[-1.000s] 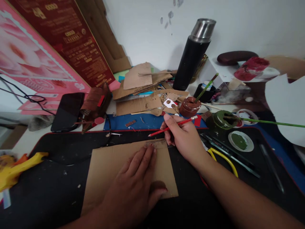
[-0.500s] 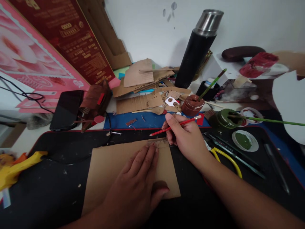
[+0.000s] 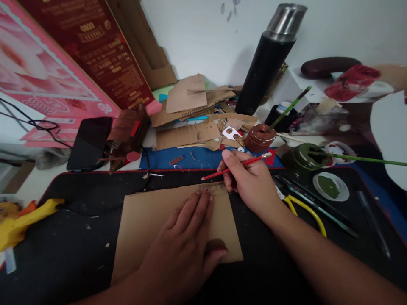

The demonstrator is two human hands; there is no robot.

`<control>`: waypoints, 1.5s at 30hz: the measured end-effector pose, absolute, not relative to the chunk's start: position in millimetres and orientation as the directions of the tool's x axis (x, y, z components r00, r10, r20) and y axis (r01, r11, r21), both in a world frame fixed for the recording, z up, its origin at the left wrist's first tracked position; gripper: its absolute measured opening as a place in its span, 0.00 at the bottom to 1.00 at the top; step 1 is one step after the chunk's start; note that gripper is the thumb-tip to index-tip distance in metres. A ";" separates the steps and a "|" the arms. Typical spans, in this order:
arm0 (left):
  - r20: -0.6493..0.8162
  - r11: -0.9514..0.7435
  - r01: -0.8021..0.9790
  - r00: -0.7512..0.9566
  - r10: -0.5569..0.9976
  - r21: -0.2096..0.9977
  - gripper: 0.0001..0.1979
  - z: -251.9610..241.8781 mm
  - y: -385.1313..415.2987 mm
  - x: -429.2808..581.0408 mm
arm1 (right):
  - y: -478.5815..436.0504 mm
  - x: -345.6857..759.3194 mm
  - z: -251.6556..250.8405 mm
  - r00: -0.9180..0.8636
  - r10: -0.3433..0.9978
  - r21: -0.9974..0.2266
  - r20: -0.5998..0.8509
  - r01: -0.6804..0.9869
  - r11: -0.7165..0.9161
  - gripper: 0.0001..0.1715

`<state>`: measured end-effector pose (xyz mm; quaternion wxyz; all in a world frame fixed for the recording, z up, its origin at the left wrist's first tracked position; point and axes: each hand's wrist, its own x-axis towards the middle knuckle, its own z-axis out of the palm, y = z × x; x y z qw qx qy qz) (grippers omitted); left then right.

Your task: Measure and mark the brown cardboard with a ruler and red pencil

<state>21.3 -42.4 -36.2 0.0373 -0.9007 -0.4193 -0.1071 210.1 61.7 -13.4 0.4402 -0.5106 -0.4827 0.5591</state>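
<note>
Flat on the sheet of cardboard (image 3: 143, 220) lies my left hand (image 3: 182, 237), fingers stretched toward its far edge and thumb out to the right. The far right part of the sheet carries dark smudges. My right hand (image 3: 248, 178) is closed around a red pencil (image 3: 233, 167), just beyond the sheet's far right corner. The pencil's tip points left, above the black mat (image 3: 82, 237), and its eraser end points right. Yellow-handled scissors (image 3: 307, 214) lie beside my right forearm, their blades partly hidden.
Cardboard scraps (image 3: 187, 133) are heaped at the back. A black flask (image 3: 267, 63) stands behind a brown paint jar (image 3: 260, 137) and a green paint jar (image 3: 302, 156), both with brushes in them. A phone (image 3: 89, 144) lies at left, near a yellow object (image 3: 32, 222).
The view has shifted slightly, so the things appear a little displaced. Both hands keep their poses, the left on the cardboard and the right around the pencil.
</note>
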 end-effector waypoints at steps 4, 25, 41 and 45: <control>0.221 -0.645 0.764 0.625 0.749 0.021 0.36 -36.5 -42.7 21.4 | 62.0 210.3 -13.3 -0.093 0.985 -0.989 -0.146 0.007 -0.146 0.29; 0.238 -0.651 0.759 0.636 0.734 -0.023 0.34 -35.4 -41.3 22.4 | 70.2 222.1 -9.5 0.002 0.994 -0.993 -0.108 -0.049 -0.107 0.28; 0.226 -0.652 0.758 0.637 0.737 -0.011 0.35 -40.9 -43.1 20.7 | 73.6 222.3 -17.3 -0.060 0.980 -0.976 -0.189 -0.100 -0.194 0.26; 0.221 -0.652 0.758 0.638 0.738 -0.009 0.35 -42.8 -43.8 20.0 | 73.1 222.6 -16.2 -0.066 0.976 -0.974 -0.209 -0.076 -0.214 0.26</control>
